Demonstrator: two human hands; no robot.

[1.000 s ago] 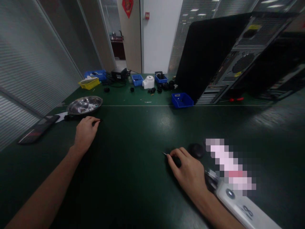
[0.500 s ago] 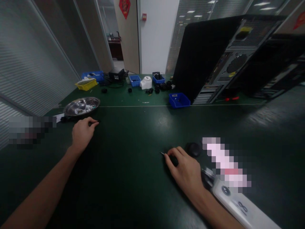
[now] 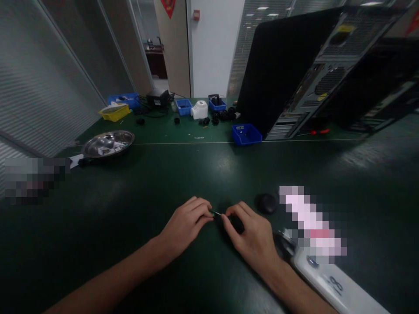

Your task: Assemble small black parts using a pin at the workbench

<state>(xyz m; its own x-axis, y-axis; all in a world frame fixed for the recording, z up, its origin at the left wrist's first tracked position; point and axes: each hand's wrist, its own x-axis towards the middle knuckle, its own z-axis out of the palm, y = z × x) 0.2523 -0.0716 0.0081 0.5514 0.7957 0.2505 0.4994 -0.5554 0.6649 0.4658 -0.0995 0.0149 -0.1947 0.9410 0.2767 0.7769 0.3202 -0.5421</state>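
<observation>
Left hand (image 3: 191, 218) and right hand (image 3: 252, 229) nearly meet; both pinch, fingers (image 3: 200, 208) bent

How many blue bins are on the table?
4: one blue bin behind the yellow bin, another left of the white plastic piece, a third right of it, and the nearest beside the computer tower. More may be hidden behind the tower.

I see metal bowl (image 3: 91, 148) at left, white scraps (image 3: 113, 148) inside; yellow tray (image 3: 115, 116) beyond; white housing (image 3: 199, 110) between two small blue trays (image 3: 185, 111); open blue bin (image 3: 249, 141) beside black computer tower (image 3: 281, 69).
</observation>
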